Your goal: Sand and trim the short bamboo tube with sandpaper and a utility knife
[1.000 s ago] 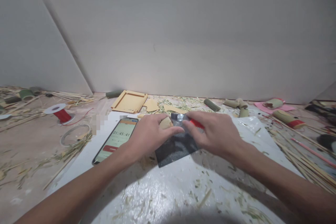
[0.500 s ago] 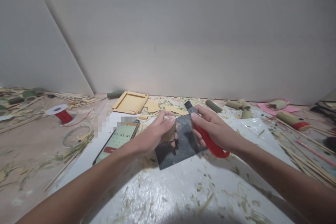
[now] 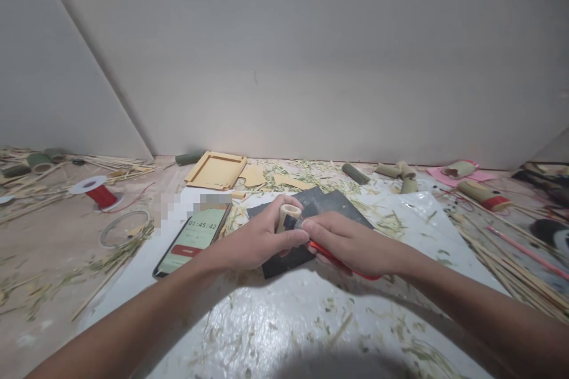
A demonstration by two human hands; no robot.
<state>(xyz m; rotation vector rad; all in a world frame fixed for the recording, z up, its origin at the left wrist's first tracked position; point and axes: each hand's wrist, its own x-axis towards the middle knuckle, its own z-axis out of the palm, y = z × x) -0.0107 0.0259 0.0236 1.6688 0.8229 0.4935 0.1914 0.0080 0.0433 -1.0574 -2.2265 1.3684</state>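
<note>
My left hand (image 3: pixel 262 234) is wrapped round a short, pale bamboo tube (image 3: pixel 291 211), whose open end faces up. My right hand (image 3: pixel 344 240) grips a red-handled knife (image 3: pixel 322 249). The knife's short dark blade lies against the side of the bamboo tube, close to my left thumb. Most of the red handle is hidden by my fingers. Beneath both hands are dark sheets (image 3: pixel 351 207) on a white, plastic-covered surface (image 3: pixel 249 320) strewn with shavings.
A phone (image 3: pixel 193 240) showing a timer lies left of my hands. Further left are a spool of red thread (image 3: pixel 101 194) and a tape roll (image 3: pixel 124 229). A yellow tray (image 3: pixel 216 170) rests near the wall. Bamboo pieces (image 3: pixel 482 194) and thin sticks (image 3: pixel 511 272) lie on the right.
My right hand has moved left and down, bringing the blade from apart to against the bamboo tube. My left thumb has come down near the blade. The view has shifted slightly.
</note>
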